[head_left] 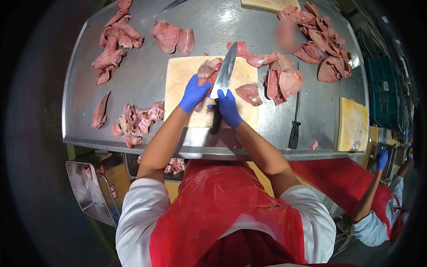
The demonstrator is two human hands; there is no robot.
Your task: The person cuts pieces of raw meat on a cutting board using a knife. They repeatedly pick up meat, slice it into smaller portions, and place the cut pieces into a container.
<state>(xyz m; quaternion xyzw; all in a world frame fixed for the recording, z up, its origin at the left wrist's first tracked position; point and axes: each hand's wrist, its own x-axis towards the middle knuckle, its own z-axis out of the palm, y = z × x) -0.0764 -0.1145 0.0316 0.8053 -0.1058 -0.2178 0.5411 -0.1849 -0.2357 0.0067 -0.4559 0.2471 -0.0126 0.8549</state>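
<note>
Left hand [195,94], gloved in blue, curls its fingers around a pink piece of meat [210,71] above the middle of the pale cutting board [180,71]; the right hand [229,109], gloved alike, is closed on the knife [227,71] where blade meets black handle, the tip reaching past the board's far edge. Ragged trimmings [138,120] lie just left of the board, flat slices [282,82] near its right side, and a sharpening steel [294,133] farther right of it
</note>
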